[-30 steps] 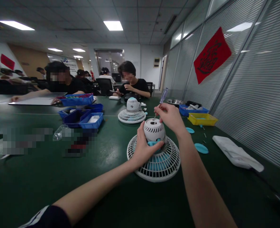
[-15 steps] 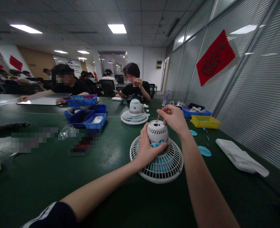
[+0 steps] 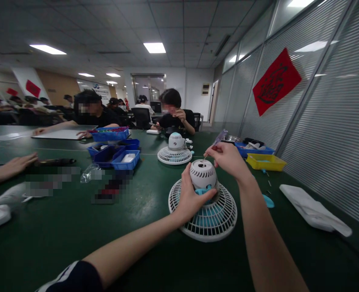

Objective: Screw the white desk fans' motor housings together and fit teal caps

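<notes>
A small white fan [image 3: 211, 215] lies face down on the green table, its round grille below and its white motor housing [image 3: 203, 173] on top. My left hand [image 3: 191, 198] wraps around the housing from the left, thumb on a blue part at its base. My right hand [image 3: 229, 159] pinches a screwdriver [image 3: 216, 145] with a clear bluish handle. The tool is tilted, its tip just above and beside the top of the housing.
A second white fan [image 3: 175, 152] lies face down farther back. Blue trays [image 3: 118, 154] stand to the left, a yellow tray [image 3: 266, 162] and a blue tray [image 3: 249, 149] to the right. A white cloth [image 3: 313, 211] lies at right. Another person's hand [image 3: 18, 164] rests at far left; people sit across.
The screwdriver has tilted from nearly upright to slanting, its tip lifted out of the housing top. The view has shifted down and right; another person's hand has appeared at the left.
</notes>
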Available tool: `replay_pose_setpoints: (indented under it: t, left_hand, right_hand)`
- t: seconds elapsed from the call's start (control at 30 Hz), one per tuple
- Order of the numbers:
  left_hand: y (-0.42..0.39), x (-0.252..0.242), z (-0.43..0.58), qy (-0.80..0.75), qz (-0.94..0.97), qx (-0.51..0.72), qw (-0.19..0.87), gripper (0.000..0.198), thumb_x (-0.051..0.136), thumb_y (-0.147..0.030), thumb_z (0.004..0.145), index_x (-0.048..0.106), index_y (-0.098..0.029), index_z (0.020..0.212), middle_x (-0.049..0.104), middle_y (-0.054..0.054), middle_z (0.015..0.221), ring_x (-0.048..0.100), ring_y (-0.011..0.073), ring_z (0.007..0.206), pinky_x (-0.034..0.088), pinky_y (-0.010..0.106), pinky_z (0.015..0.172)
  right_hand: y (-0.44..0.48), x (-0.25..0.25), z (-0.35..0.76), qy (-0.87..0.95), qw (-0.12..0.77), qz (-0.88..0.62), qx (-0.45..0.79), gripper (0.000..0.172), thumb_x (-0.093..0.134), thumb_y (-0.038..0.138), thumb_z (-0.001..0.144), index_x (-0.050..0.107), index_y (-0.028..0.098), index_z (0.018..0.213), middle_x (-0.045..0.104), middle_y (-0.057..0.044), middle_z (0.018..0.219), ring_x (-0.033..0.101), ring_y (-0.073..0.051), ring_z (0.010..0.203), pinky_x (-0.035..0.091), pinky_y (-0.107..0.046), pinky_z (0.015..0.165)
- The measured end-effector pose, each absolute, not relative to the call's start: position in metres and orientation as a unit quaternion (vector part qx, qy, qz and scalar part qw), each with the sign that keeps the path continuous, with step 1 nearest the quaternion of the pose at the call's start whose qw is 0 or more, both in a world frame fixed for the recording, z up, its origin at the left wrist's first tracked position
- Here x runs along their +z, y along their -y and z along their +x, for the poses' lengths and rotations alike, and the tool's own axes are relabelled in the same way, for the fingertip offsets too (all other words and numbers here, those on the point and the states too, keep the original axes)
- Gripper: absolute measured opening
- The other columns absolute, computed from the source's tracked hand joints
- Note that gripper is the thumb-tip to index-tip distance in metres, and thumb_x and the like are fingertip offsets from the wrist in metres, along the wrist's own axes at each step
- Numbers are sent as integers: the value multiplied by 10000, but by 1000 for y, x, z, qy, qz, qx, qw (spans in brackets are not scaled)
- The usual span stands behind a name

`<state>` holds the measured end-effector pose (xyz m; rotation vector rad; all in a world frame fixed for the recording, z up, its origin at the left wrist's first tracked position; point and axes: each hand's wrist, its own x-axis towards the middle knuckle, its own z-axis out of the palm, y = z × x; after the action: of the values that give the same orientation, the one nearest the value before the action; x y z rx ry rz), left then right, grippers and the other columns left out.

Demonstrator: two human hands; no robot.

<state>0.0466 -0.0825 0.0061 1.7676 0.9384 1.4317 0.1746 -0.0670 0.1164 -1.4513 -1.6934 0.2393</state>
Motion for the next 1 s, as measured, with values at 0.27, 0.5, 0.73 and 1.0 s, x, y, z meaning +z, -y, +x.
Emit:
replay_pose_setpoints:
  t: [0.27, 0.5, 0.73, 1.0]
  left_hand:
    - [67, 20, 40, -363, 611, 539, 453, 615, 549, -443, 768, 308, -200, 1279, 427, 101, 1302, 435, 221, 1187, 345, 377, 1011]
    - [41, 53, 9, -401, 614, 506, 454, 354, 502, -491, 755, 567, -145, 792, 611, 28, 795, 563, 128, 718, 426, 244, 686]
    - [48, 69, -2, -433, 725, 451, 289, 391, 495, -439, 764, 548, -143, 514, 493, -20, 487, 441, 91, 499, 315, 217, 525]
    - [61, 97, -14, -415, 814, 333, 233, 334, 537, -408, 752, 645, -155, 562, 448, -29, 424, 357, 66, 413, 223, 200, 431]
  right_hand:
    - [94, 134, 186, 665, 407, -624, 64, 128, 560, 191, 703, 604, 163, 587, 639, -20, 568, 528, -106, 414, 419, -224, 463]
    - [115, 148, 194, 620, 430, -656, 8, 125, 537, 190, 747, 620, 178, 655, 654, -38, 591, 530, -113, 386, 408, -224, 402]
    - [124, 150, 197, 657, 373, -655, 11, 113, 542, 154, 730, 628, 191, 667, 616, -9, 558, 557, -121, 407, 384, -217, 375]
    - [121, 144, 192, 733, 269, -624, 10, 242, 474, 26, 704, 651, 191, 715, 650, -2, 660, 555, -105, 483, 417, -230, 471]
